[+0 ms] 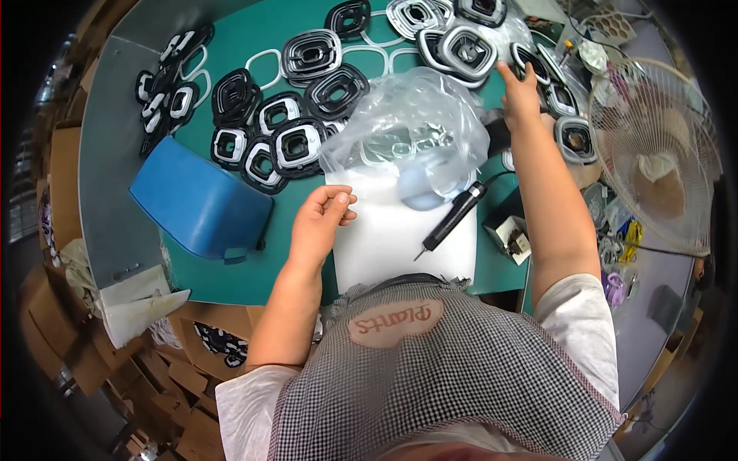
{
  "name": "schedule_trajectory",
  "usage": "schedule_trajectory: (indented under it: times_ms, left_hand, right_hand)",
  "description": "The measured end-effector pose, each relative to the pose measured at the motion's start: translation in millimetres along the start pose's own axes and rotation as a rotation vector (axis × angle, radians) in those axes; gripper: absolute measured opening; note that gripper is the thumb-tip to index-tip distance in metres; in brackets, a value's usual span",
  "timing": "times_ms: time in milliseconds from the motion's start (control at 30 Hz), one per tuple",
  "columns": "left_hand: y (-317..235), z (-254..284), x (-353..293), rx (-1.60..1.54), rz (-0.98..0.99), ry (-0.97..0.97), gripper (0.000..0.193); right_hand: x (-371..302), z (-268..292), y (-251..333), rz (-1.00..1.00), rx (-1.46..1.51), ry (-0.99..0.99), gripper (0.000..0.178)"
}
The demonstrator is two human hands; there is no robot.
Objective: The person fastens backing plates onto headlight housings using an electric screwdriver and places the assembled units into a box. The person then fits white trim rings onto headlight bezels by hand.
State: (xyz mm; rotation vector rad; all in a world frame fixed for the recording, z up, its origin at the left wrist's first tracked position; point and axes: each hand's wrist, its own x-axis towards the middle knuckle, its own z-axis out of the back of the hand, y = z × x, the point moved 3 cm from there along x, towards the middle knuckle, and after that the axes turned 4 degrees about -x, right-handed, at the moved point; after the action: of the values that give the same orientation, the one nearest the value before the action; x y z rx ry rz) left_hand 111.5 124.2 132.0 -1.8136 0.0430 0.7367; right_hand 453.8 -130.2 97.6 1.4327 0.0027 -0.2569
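My right hand (520, 96) is stretched far forward, its thumb and fingers apart, with nothing in it. It is beside a light grey and black square frame part (467, 51) on a stack and a dark oval frame (530, 63). My left hand (319, 219) is over the left edge of a white sheet (369, 238), fingers loosely curled in and no object visible in them. Just beyond it lies a clear plastic bag (415, 115), crumpled over the sheet's far end. A black corded screwdriver (453, 219) rests on the sheet, tip toward me.
Several black and white frame parts (300, 146) cover the green table mat (296, 200). A blue bin (200, 201) lies tipped at the left. A small open box (511, 237) stands right of the sheet, and a wire fan guard (653, 146) is at the far right.
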Motion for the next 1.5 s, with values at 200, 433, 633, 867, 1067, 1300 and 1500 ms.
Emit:
schedule_trajectory:
  times_ms: [200,433,633,867,1067,1300,1500]
  left_hand:
    - [-1.8,9.3,43.6,0.058,-0.035,-0.076,0.019]
    - [-7.7,13.8,93.0,0.279,-0.207,-0.167,0.015]
    - [-33.2,17.0,118.9,0.392,-0.355,-0.243,0.014]
    - [-62.7,26.8,154.3,0.145,-0.404,-0.350,0.016]
    - [-76.9,4.7,239.4,0.677,-0.522,-0.281,0.022]
    - [-19.7,-7.8,306.0,1.587,-0.652,-0.064,0.026]
    - [-61.0,-8.5,277.8,1.332,-0.710,-0.075,0.019]
  right_hand:
    - [-38.9,-96.8,27.5,0.677,-0.422,0.255,0.047]
    - [-54.2,-224.0,-23.0,0.454,-0.882,0.768,0.052]
    - [-70.4,-264.1,-41.4,0.398,-1.316,0.802,0.051]
    - [-92.5,-205.4,-10.2,0.585,-0.570,0.778,0.028]
    - [-63.2,-86.9,7.3,0.237,-0.106,0.368,0.020]
    - [-82.4,-35.2,34.4,0.079,0.232,0.333,0.025]
    - [-89.8,-11.7,24.1,-0.131,0.420,0.375,0.028]
